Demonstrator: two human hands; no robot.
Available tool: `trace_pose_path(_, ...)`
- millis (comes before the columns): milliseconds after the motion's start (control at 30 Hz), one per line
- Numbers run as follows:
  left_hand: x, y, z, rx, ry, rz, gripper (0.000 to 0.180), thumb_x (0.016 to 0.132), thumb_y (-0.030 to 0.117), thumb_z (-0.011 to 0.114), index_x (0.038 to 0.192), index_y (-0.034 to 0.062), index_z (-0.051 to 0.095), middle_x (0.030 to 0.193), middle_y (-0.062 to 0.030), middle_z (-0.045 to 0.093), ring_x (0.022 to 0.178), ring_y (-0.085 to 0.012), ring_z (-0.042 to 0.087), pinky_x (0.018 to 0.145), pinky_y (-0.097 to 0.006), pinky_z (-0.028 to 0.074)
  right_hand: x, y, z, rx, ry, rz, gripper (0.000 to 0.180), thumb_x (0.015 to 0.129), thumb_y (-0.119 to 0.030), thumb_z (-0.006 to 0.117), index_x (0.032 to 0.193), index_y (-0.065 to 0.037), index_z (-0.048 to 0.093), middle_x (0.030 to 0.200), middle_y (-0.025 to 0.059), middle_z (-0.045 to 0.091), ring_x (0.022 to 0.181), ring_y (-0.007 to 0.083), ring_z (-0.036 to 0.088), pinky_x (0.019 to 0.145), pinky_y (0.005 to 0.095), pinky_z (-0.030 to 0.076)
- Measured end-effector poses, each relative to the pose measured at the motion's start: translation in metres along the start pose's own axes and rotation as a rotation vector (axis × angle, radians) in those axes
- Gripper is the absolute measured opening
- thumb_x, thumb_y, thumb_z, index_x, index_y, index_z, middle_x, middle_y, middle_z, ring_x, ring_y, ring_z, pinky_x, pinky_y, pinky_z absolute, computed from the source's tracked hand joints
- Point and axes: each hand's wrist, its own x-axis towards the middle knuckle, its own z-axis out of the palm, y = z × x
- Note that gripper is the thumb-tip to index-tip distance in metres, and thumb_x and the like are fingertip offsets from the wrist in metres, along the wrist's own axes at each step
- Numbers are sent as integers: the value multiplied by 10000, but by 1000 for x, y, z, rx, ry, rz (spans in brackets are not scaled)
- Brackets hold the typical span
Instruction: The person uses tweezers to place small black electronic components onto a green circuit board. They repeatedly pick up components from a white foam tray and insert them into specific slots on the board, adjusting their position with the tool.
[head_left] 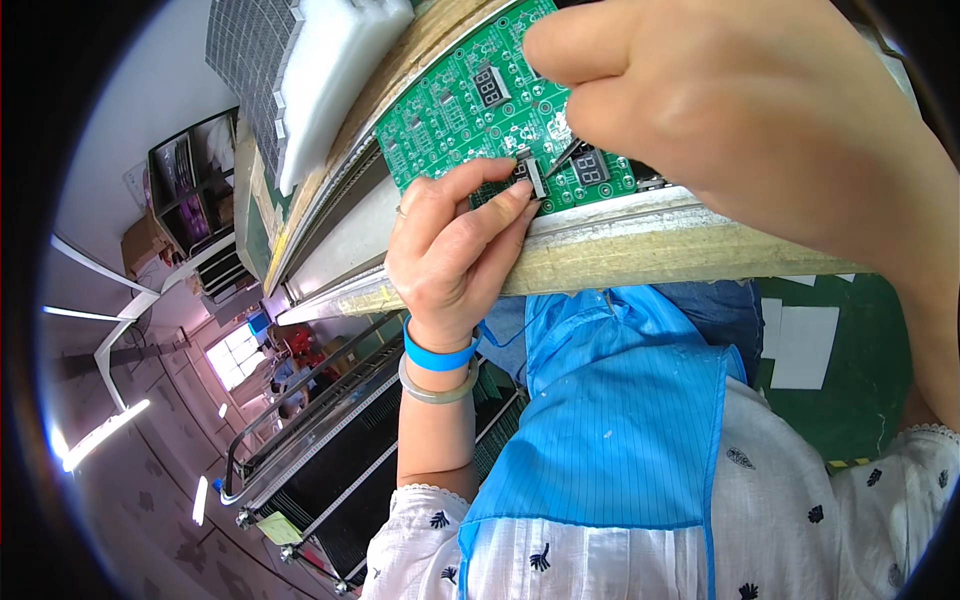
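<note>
A green circuit board [450,110] with several small black digit displays lies on the bench at the top. My left hand [455,250] wears a blue wristband and a pale bangle. Its thumb and fingers pinch a small black-and-white display part [532,177] against the board's near edge. My right hand [740,120] fills the upper right, close to the camera. It hovers over the board with fingers curled, and a thin dark tool tip [563,157] pokes out beneath it right beside the display part. How the tool is gripped is hidden.
The bench's worn pale edge [650,250] runs below the board. A white foam sheet [340,70] and a grey gridded tray [245,50] lie at upper left. A blue apron [620,420] covers my torso. Black conveyor rails [330,440] and shelving [190,190] stand on the left.
</note>
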Motion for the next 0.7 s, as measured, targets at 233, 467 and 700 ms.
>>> trace_pose_path(233,0,1,0,-6,1,-1,288,680,-14,879,943,56,784,1020,-95,751,694,-177,573,623,-293,463,-1,1,1,3,-2,0,128,895,-93,673,956,9,722,875,137,656,798,301,664,702,379,521)
trace_pose_path(467,0,1,-1,-2,-11,-2,292,681,-13,878,948,54,783,1023,-95,750,698,-180,579,626,-299,466,-1,2,-2,4,0,0,126,892,-91,674,950,9,722,870,134,655,791,299,664,694,376,519)
trace_pose_path(700,1,2,-1,14,-8,1,292,682,-9,881,949,58,784,1028,-92,749,695,-180,579,627,-297,464,-1,2,0,3,-4,-1,123,888,-89,675,943,10,722,866,132,653,783,296,663,686,374,518)
